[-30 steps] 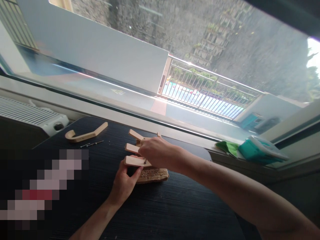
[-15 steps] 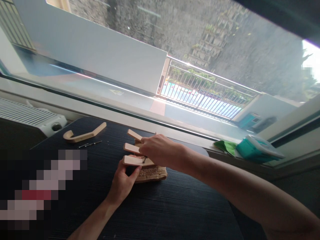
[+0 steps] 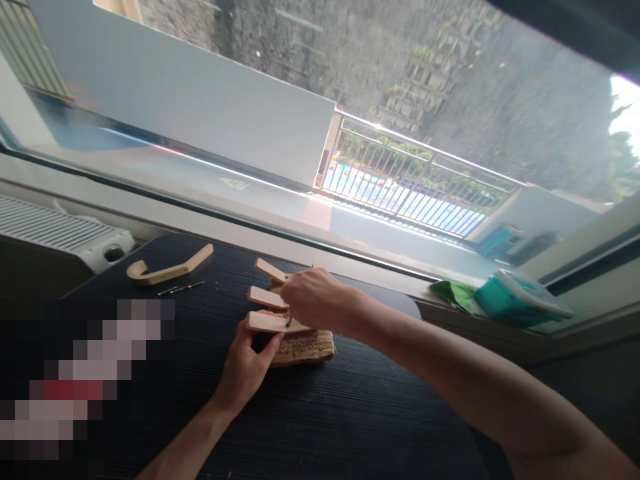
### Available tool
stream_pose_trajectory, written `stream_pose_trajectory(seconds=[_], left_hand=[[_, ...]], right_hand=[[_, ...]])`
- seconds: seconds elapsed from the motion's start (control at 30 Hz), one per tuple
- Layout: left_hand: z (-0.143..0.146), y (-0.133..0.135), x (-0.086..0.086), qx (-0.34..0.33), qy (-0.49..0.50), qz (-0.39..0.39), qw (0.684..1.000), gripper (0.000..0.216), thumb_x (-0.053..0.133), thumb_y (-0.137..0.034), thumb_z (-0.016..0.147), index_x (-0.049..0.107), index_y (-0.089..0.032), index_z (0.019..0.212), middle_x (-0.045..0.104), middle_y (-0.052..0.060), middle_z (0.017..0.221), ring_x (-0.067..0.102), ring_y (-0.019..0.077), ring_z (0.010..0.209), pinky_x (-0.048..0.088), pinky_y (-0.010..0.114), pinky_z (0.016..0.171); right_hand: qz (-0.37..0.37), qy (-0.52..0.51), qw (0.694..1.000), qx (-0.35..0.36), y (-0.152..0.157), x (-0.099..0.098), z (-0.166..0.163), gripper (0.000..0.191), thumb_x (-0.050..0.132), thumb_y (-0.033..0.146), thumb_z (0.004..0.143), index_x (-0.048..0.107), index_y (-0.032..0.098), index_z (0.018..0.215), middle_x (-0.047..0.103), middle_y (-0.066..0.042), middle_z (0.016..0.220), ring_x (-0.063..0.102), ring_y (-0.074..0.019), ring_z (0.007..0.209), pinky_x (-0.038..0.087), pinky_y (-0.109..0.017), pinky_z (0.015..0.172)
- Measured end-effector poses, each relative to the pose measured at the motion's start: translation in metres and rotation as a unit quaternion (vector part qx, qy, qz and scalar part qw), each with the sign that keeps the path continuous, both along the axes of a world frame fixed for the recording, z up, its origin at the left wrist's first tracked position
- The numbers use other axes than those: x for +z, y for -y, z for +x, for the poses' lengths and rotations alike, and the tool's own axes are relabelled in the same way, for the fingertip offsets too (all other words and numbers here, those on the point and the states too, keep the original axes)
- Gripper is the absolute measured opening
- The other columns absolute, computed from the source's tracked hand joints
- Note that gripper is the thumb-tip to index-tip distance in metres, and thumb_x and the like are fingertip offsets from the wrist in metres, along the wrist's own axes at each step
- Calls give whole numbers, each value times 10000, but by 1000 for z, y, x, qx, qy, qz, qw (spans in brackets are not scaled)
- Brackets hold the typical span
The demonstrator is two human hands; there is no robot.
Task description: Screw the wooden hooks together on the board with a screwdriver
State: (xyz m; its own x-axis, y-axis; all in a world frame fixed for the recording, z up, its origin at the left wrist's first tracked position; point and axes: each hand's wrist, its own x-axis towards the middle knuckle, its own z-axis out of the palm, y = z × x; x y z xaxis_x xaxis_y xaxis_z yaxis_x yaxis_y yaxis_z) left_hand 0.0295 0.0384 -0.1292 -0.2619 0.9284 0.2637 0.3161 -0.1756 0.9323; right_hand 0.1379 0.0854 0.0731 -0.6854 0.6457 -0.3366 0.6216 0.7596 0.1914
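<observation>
While the dark tabletop (image 3: 280, 420) fills the foreground, here's the left hand (image 3: 244, 363), closed around the left end of the nearest wooden strip (image 3: 265, 323), thumb along the near edge and fingers tucked behind. Just to the right of that thumb sits a drilled wooden block (image 3: 306, 348), peppered with small holes, the strip lying above it. And now the detail that matters: a thin dark metal shaft (image 3: 289, 321) stands nearly upright on the strip, across its long axis, which runs left to right. The right hand (image 3: 313, 297) is the nearer one, directly over that shaft, fingers curled, while the left thumb is just short of its foot. Are those right fingers pinching the shaft's top? Can't tell; the knuckles hide it. Any turn there would, I judge, lean on the left hand's hold to keep the strip steady.

Beyond, a middle strip (image 3: 263, 296) and a far strip (image 3: 269, 268) poke out leftward from behind the right hand. Well off to the left, thin metal pins (image 3: 187, 288) lie before a loose hooked wooden piece (image 3: 173, 270), and farther back, past the window, stands a railing (image 3: 410, 180).
</observation>
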Motion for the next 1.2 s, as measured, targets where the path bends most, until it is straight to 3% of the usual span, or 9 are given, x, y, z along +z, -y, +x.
stream_pose_trajectory(seconds=[0.13,0.37,0.83,1.07,1.2], left_hand=[[0,0,-1,2,7,-4,1000,364,638,-441,722,629,-185,979,675,82,1041,619,264,1058,446,414,1002],[1,-1,-2,12,5,-6,1000,379,642,-432,714,623,-186,1003,667,81,1044,626,266,1047,464,404,979],[-1,1,5,0,-18,-6,1000,356,639,-419,728,631,-189,999,671,82,1068,622,262,1061,460,391,995],[1,1,7,4,-4,7,1000,349,645,-415,718,625,-188,983,668,80,1049,633,262,1034,475,392,972],[0,1,5,-1,-10,3,1000,342,642,-412,728,630,-184,982,669,80,1042,629,260,1041,465,395,986]], right_hand=[[-1,-8,1000,22,4,10,4,175,523,97,864,669,128,956,699,-104,946,673,-226,849,487,-298,628],[10,-10,996,83,7,11,7,177,507,49,859,670,110,830,691,-83,880,655,-196,769,428,-269,566],[-2,5,1000,8,8,9,10,182,501,87,885,680,111,904,707,-95,868,673,-220,824,465,-298,642],[3,30,997,64,11,17,7,192,521,26,840,675,117,910,696,-81,894,665,-228,844,460,-297,617],[-3,19,998,53,6,11,9,225,481,23,857,668,109,948,698,-99,938,660,-211,859,448,-284,641]])
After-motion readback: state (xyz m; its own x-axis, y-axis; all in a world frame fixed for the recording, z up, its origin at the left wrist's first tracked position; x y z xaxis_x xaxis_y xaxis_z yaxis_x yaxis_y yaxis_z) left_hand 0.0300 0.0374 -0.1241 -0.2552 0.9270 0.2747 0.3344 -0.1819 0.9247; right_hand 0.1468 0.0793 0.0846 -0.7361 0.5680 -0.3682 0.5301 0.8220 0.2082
